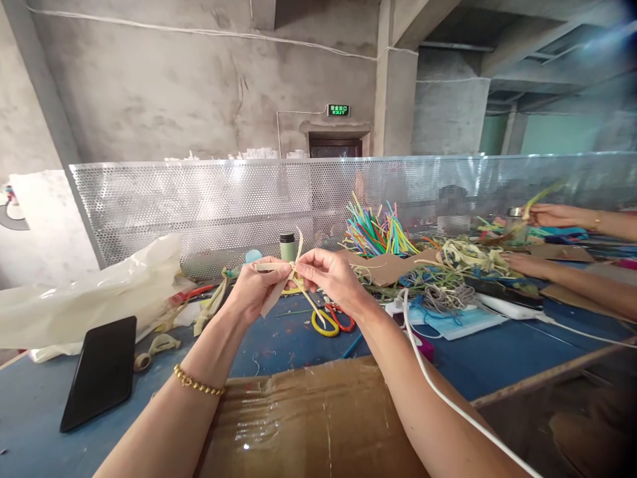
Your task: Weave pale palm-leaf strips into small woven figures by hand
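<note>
Pale cream strips (pixel 271 300), like ribbon or thin fabric, are pinched where they cross, above the table. My left hand (pixel 262 282) has thumb and fingers closed on them from the left, a flat strip hanging below it. From the right, my right hand (pixel 332 273) pinches the same crossing point, its fingertips almost touching the left ones. One narrow end sticks up between the hands, and another trails down towards the scissors (pixel 323 334), whose loops are yellow and red. The exact crossing is partly hidden by the fingers.
A cardboard sheet (pixel 308 425) lies before me, a black tablet or phone (pixel 99 372) at left. Behind stand a green bottle (pixel 287 247) and colourful stems (pixel 375 229). A white cable (pixel 423 365) crosses my right arm. At right, a co-worker's hands (pixel 527 264) handle tangled strips.
</note>
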Demonstrator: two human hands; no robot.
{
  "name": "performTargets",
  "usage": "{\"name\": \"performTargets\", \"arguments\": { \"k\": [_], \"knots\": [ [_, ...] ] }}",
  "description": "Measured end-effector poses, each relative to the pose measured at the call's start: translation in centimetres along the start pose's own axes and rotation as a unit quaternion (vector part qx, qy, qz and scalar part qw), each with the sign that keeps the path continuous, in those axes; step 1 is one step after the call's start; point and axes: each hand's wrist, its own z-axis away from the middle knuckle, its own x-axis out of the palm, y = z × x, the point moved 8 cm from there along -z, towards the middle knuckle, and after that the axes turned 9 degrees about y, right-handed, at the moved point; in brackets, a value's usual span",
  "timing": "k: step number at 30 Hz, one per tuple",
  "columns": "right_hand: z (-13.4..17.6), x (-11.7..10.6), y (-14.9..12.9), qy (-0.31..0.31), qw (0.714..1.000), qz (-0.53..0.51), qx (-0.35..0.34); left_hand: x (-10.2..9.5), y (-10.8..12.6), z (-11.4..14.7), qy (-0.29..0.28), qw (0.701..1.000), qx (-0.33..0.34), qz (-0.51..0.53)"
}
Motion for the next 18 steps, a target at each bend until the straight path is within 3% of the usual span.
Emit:
{"name": "performTargets", "arguments": {
  "k": [5,11,18],
  "knots": [
    [0.1,0.2,-0.3,-0.026,0.999,0.022,-0.023,0.0,-0.2,0.0,-0.011,1.0,-0.008,0.005],
    [0.1,-0.1,-0.7,-0.048,0.996,0.051,-0.048,1.0,-0.4,0.2,-0.089,0.996,-0.03,-0.002],
    [0.2,-0.1,-0.5,-0.044,0.995,0.075,-0.04,1.0,-0.3,0.0,-0.082,0.996,-0.005,-0.029]
  ]
}}
